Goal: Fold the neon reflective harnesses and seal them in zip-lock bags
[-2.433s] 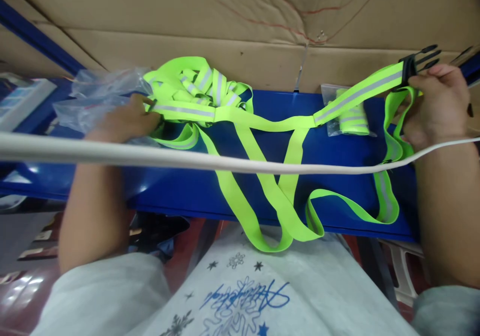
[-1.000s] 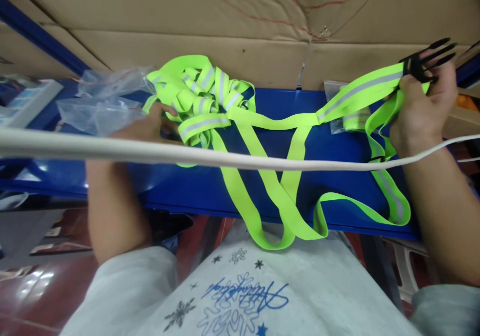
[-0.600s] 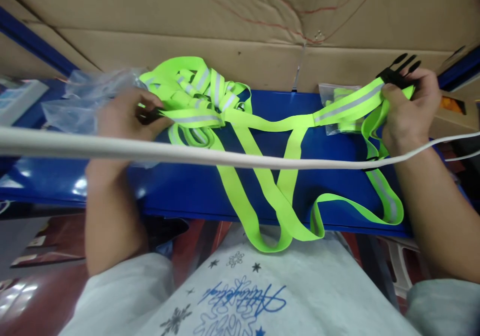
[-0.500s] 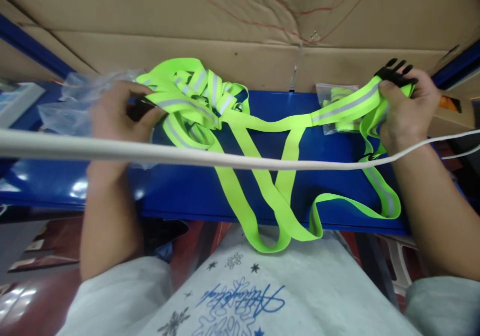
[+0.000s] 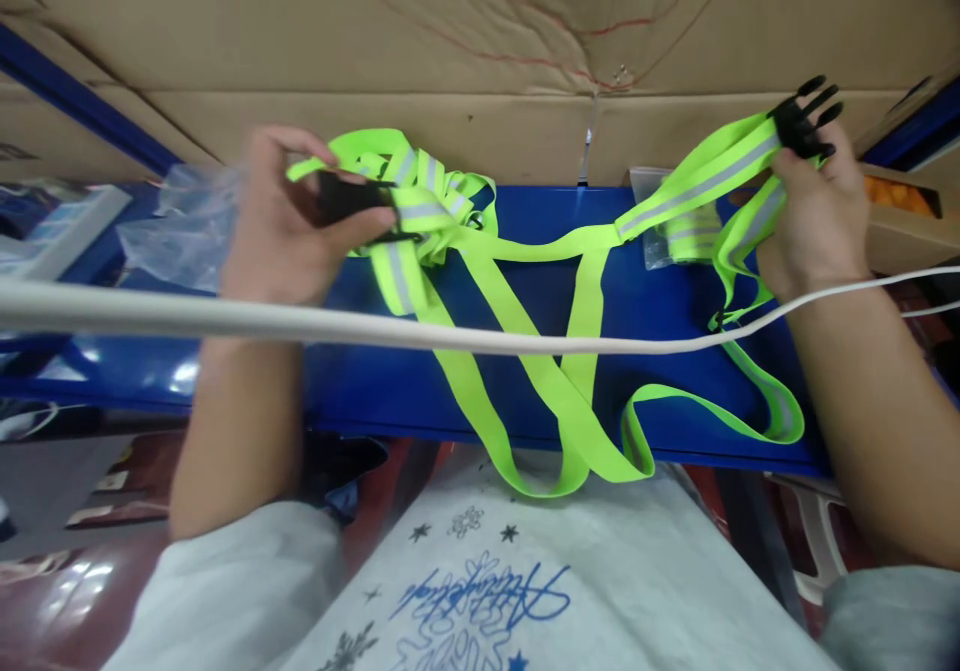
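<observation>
A neon-yellow reflective harness of webbing straps (image 5: 525, 351) with grey stripes lies across the blue table (image 5: 420, 391), its lower loops hanging over the near edge. At the left, my left hand (image 5: 289, 221) grips a black buckle half (image 5: 349, 201) between thumb and fingers, with a strap running from it. Over on the right, my right hand (image 5: 817, 211) pinches the black pronged buckle half (image 5: 804, 126), its prongs pointing up and away. Bunched striped strap (image 5: 420, 176) is heaped behind and beside my left hand.
A white cable (image 5: 480, 336) crosses the view in front of both forearms. Clear plastic bags (image 5: 187, 231) lie at left, and a bag with folded yellow strap (image 5: 690, 231) lies back right. Cardboard (image 5: 360, 111) stands along the back.
My left hand has moved right and turned, bringing the black buckle half into view. My right hand has lifted slightly, with the pronged buckle half more exposed.
</observation>
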`<state>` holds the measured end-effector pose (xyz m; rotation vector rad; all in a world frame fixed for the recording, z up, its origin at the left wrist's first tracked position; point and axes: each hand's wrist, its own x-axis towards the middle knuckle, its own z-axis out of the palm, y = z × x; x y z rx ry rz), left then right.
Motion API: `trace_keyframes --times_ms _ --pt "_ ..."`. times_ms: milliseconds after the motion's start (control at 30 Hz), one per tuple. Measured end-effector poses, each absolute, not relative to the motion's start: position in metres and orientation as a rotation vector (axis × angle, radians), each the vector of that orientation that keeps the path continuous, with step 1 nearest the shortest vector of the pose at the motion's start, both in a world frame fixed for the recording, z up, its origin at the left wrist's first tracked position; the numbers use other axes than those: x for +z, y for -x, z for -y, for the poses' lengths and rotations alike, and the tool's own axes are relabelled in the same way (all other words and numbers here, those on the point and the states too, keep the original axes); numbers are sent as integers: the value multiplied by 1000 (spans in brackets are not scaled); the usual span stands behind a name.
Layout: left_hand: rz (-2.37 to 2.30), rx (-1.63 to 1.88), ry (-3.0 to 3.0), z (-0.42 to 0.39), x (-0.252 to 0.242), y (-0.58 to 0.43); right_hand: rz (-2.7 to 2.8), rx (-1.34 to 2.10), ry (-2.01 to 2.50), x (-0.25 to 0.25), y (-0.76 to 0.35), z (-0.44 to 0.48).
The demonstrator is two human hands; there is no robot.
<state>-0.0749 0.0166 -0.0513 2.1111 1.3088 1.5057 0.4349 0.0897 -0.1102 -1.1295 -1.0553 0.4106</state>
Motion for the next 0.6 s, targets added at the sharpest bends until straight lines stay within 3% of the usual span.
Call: trace_keyframes --times_ms 100,267,467,600 --pt "-1043 1539 -2192 -5 -63 7 1250 381 1050 -122 -422 -87" --pt "-861 1288 -2236 19 -103 -77 1479 244 910 -124 -396 -64" --pt "-770 1211 -2284 27 -115 -75 1676 37 988 -83 -361 -9" --pt "-876 1103 -2254 33 -106 -67 1753 83 939 -69 -345 14"
